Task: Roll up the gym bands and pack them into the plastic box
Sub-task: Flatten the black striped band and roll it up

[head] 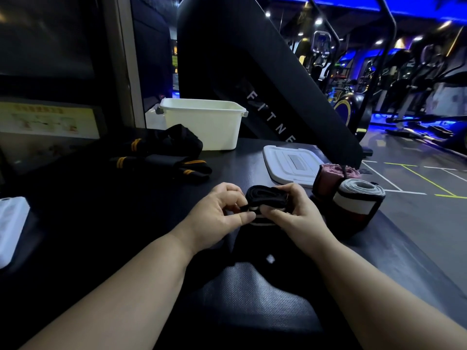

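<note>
Hands meet over the middle of the dark surface (121,223). They hold a black band (265,195) with white stripes, partly wound into a fat little roll. The left hand (222,210) pinches a bit of the band between thumb and finger, so its grip is closed on the band. The right hand (290,210) has its thumb and fingers curled round the other side of the roll, so its grip is closed on the band too. The loose part of the band hangs down from the roll toward the person.

Just to the right of the hands, two rolled bands stand on end and touch each other. One is a pink roll (328,175) at the back. The other is a grey roll (358,200) with white and red stripes at the front. A white lid (290,165) lies flat just behind them. The white plastic box (202,122) sits farther back on the surface with its top open. In front of it, to the left, lies a messy heap of black bands (164,152) with yellow stripes, not rolled. A white thing (10,228) pokes in at the left edge; I cannot tell what it is. Gym machines (417,79) stand in blue light far off on the right.
</note>
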`<state>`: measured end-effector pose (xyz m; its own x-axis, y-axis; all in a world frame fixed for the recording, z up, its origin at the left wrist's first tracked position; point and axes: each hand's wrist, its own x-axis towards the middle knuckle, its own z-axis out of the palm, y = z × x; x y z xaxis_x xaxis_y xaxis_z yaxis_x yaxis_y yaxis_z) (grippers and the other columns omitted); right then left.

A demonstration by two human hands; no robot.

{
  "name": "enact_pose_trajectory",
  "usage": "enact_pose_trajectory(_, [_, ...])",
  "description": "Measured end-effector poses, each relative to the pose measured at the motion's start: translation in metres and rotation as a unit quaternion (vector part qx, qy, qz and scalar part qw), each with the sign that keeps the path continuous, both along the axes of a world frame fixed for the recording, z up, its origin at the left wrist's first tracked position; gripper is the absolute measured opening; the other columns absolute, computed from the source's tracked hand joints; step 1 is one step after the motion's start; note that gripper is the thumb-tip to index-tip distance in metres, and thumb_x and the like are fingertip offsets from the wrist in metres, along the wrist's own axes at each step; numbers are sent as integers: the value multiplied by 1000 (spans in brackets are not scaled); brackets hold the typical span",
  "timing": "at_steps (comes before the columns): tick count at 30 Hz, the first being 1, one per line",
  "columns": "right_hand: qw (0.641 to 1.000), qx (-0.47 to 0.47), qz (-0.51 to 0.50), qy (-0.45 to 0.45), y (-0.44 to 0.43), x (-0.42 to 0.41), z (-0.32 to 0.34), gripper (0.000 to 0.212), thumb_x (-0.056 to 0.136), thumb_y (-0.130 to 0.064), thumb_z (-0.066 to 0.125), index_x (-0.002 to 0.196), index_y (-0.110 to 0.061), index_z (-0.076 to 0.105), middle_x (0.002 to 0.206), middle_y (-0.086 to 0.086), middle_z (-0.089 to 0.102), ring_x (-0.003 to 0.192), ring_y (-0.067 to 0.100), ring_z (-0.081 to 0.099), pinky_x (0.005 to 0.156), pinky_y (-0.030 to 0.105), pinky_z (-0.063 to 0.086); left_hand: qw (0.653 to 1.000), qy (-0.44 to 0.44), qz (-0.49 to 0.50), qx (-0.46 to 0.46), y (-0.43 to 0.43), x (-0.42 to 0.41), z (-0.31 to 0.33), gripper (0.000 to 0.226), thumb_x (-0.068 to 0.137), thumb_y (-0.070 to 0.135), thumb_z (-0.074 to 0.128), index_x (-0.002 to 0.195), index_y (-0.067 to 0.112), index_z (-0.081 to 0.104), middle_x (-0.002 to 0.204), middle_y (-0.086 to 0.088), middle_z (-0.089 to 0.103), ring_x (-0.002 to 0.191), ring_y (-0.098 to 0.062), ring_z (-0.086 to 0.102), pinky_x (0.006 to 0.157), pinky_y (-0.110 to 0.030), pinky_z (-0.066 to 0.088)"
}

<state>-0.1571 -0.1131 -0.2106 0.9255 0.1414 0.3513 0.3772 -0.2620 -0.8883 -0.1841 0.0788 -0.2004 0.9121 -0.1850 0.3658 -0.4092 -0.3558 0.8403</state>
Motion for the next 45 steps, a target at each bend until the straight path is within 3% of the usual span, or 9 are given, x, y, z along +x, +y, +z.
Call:
enact_pose_trajectory(3, [1000, -3, -27, -7, 2, 1, 0, 41, 55, -47, 74, 91, -42, 55, 96, 0, 71, 90, 20, 68, 85, 48, 55, 1000, 1, 2, 23, -1, -1, 1, 22, 84, 14, 73, 67, 23, 63, 107, 7, 51, 79, -1, 51, 76, -6, 40])
enact_pose_trajectory(8, [999, 9, -32, -10, 2, 1, 1, 40, 70, -13, 85, 91, -29, 54, 91, 0, 71, 83, 14, 67, 82, 44, 57, 997, 7, 67, 27, -3, 3, 1, 26, 93, 26, 62, 68, 27, 66, 107, 5, 55, 88, 10, 51, 79, 3, 29])
enact_pose_trajectory(15, [996, 40, 69, 41, -8, -1, 4, 36, 74, -13, 80, 100, -21, 57, 96, -3, 71, 88, 7, 66, 70, 23, 49, 992, -9, 127, -26, -5, 6, -4, 16, 82, 22, 76, 70, 12, 72, 91, -2, 64, 79, -10, 59, 70, -7, 41])
enact_pose_trajectory(20, [995, 50, 79, 37, -8, 1, 2, 36, 77, -4, 77, 103, -18, 57, 101, -3, 70, 97, 15, 66, 83, 34, 53, 983, 29, 145, -110, -2, 8, -6, 10, 75, 25, 82, 74, 22, 73, 69, 2, 65, 63, -10, 56, 61, -26, 46])
enact_pose_trajectory(24, [998, 36, 59, 9, -3, -2, 3, 38, 72, -7, 81, 98, -22, 57, 102, -2, 70, 98, 16, 67, 85, 35, 54, 985, 21, 112, -129, 1, 10, -5, 39, 78, 14, 80, 111, 30, 66, 97, 7, 69, 85, -5, 62, 80, -17, 49])
enact_pose_trajectory(28, [999, 24, 46, 14, -1, -1, 3, 49, 64, -24, 88, 101, -22, 56, 105, 2, 69, 100, 19, 67, 88, 37, 54, 986, -74, 113, -97, -2, 12, -7, 27, 78, 6, 77, 87, 29, 66, 86, 4, 64, 77, -11, 60, 75, -22, 49])
enact_pose_trajectory(31, [992, 50, 96, 64, -5, -3, 5, 53, 68, -27, 84, 114, -25, 57, 114, 5, 67, 102, 15, 66, 79, 24, 52, 984, -97, 124, -80, -3, 11, -8, 29, 79, 4, 75, 74, 31, 65, 84, 0, 66, 78, -15, 64, 76, -24, 51])
enact_pose_trajectory(37, [996, 38, 75, 11, 0, -4, 5, 40, 74, -13, 81, 107, -32, 67, 107, 0, 73, 103, 18, 67, 95, 39, 53, 972, -191, 134, -10, -5, 6, -3, 17, 77, 5, 75, 78, 21, 70, 88, 8, 62, 85, -2, 59, 78, -5, 42])
enact_pose_trajectory(45, [999, 29, 37, -15, 4, -6, 4, 42, 73, -12, 82, 111, -24, 70, 105, -1, 74, 102, 15, 68, 94, 37, 53, 969, -201, 137, 36, -9, 8, -6, 18, 70, 30, 74, 85, 21, 73, 89, 10, 61, 87, -2, 58, 75, -10, 45])
